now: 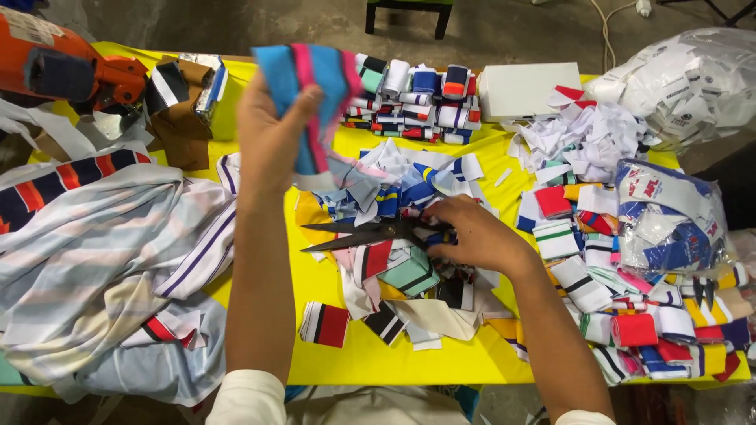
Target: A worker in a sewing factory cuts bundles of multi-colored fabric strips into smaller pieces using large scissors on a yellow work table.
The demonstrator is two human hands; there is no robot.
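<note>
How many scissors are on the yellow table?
1. The black scissors lie open mid-table on the fabric scraps, handles under the right hand. More could hide beneath the cloth.

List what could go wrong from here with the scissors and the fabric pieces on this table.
1. The right hand grips the black scissors with blades open, pointing toward the left forearm; a slip might nick it.
2. The left hand holds the blue and pink strip high, away from the blades, so a cut may land crooked.
3. Loose scraps lie heaped under the scissors and could catch in the blades or slide off the yellow table.
</note>
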